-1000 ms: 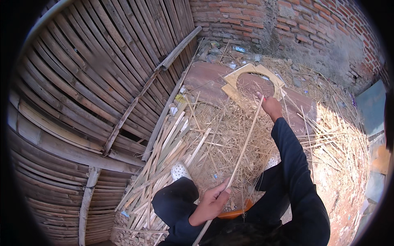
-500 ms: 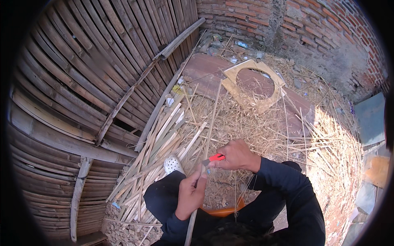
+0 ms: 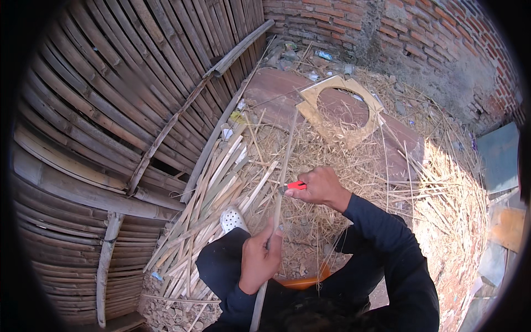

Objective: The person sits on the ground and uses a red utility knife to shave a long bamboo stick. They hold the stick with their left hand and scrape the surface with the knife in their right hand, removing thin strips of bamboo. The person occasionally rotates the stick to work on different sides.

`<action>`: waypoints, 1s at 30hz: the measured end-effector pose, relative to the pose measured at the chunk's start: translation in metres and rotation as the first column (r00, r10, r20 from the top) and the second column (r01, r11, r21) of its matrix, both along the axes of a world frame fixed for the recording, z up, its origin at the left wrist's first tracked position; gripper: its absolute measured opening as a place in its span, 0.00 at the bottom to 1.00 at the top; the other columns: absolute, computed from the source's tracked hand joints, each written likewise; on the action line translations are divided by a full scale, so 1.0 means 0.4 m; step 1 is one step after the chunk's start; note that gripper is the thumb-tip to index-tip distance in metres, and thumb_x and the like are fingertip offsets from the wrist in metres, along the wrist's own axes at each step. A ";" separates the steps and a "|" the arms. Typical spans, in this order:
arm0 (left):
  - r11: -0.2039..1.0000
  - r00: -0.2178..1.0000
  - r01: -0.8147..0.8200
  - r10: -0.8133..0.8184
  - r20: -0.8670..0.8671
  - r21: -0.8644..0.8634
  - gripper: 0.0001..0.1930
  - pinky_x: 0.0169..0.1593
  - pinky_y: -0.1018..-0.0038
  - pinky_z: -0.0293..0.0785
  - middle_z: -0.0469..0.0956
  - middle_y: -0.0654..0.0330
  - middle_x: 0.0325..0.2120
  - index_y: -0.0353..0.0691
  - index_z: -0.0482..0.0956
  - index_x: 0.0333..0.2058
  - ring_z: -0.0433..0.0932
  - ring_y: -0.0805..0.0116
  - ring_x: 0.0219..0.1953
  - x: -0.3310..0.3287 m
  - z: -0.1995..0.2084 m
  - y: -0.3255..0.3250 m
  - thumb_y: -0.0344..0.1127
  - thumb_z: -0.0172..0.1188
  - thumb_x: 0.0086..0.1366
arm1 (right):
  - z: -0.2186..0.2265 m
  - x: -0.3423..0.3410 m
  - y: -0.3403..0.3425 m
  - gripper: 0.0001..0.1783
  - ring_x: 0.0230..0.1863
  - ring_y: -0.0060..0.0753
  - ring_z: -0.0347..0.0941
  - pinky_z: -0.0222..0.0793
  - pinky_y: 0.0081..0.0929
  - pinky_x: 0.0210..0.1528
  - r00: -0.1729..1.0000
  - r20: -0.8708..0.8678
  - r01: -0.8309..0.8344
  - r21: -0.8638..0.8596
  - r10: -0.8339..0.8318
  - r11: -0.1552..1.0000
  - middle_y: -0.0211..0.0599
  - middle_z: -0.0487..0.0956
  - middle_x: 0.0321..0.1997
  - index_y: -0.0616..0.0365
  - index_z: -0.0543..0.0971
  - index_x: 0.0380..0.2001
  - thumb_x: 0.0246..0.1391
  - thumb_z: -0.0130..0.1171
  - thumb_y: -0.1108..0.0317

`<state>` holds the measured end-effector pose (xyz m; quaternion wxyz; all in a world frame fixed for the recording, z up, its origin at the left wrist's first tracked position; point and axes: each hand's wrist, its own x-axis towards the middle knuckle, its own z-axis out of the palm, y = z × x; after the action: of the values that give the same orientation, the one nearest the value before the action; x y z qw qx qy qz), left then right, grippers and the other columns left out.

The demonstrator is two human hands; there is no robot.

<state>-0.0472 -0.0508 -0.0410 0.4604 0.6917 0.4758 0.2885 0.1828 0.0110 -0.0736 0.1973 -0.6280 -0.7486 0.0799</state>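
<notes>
A long, thin bamboo strip (image 3: pixel 288 148) runs from my lap away toward the far boards. My left hand (image 3: pixel 260 255) is closed round its near part, thumb along the top. Farther up the strip, my right hand (image 3: pixel 319 188) grips a red-handled utility knife (image 3: pixel 296 185). Its dark blade end meets the strip; the exact contact is too small to make out. To the left of the strip lies a pile of split bamboo strips (image 3: pixel 218 191), close to my white clog (image 3: pixel 233 219).
Shavings (image 3: pixel 337 160) litter the ground. Ahead lies a board with a round hole (image 3: pixel 311 112) on a brown sheet (image 3: pixel 271 91). A bamboo-slat wall (image 3: pixel 121 83) rises at left, a brick wall (image 3: pixel 332 22) at the back. Something orange (image 3: pixel 304 282) sits below me.
My right hand with the knife has slid forward along the strip, away from my left hand. The left hand stays nearly in place, still holding the strip.
</notes>
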 end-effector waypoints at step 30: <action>0.831 0.874 0.132 0.160 0.458 -0.541 0.21 0.19 0.86 0.57 0.66 0.67 0.18 0.37 0.66 0.59 0.60 0.83 0.14 0.024 -0.012 0.003 0.36 0.48 0.69 | 0.069 0.004 -0.077 0.40 0.19 0.50 0.75 0.68 0.42 0.22 1.000 -0.012 -0.017 -0.162 0.016 0.987 0.47 0.74 0.13 0.56 0.80 0.16 0.48 0.45 0.27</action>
<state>-0.0377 -0.0495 -0.0459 0.7433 0.4287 0.4132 0.3048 0.1845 -0.0198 -0.0460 0.1488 -0.6353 -0.7438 0.1454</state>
